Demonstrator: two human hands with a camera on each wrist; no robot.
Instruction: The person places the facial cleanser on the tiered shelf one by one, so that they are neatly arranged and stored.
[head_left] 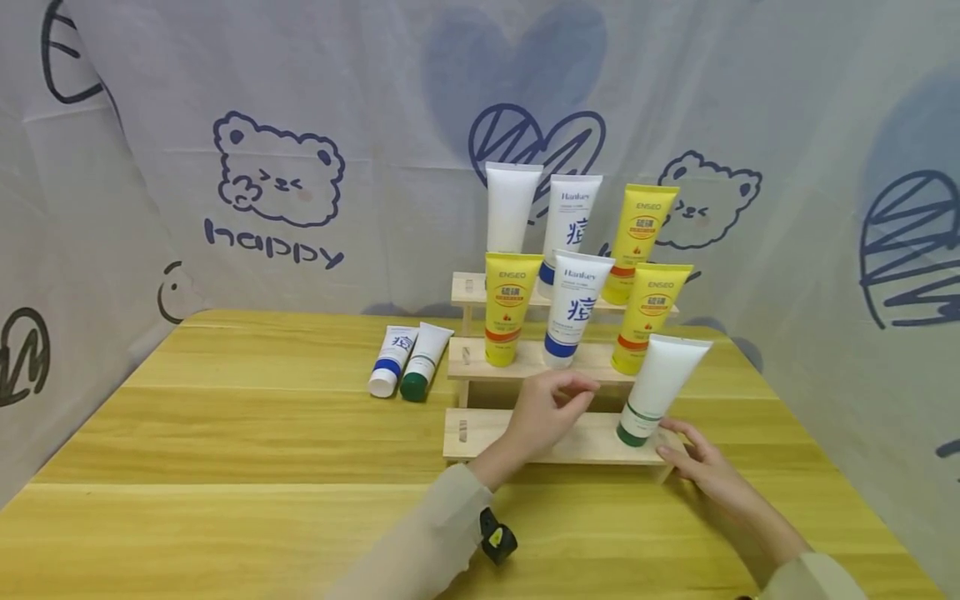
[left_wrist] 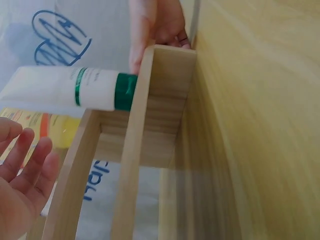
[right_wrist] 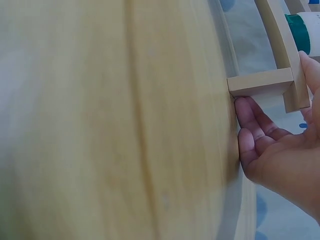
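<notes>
A three-step wooden rack [head_left: 487, 423] stands on the table with several squeeze tubes on it. Alone on its lowest step, near the right end, a white tube with a green cap [head_left: 660, 387] stands on its cap, tilted right. My right hand [head_left: 705, 471] grips the right end of that step, fingers against the end support [right_wrist: 262, 82] in the right wrist view. My left hand [head_left: 543, 412] hovers over the middle of the step, fingers loosely bent, holding nothing. Above it, the middle step holds a yellow tube [head_left: 512, 308], a white-and-blue tube [head_left: 576, 308] and another yellow tube [head_left: 651, 317].
On the top step stand a plain white tube [head_left: 513, 208], a white-and-blue tube [head_left: 572, 221] and a yellow tube [head_left: 643, 237]. Left of the rack, a blue-banded tube [head_left: 393, 358] and a green-capped tube [head_left: 426, 360] lie on the table [head_left: 225, 433]. A printed curtain [head_left: 390, 167] hangs behind.
</notes>
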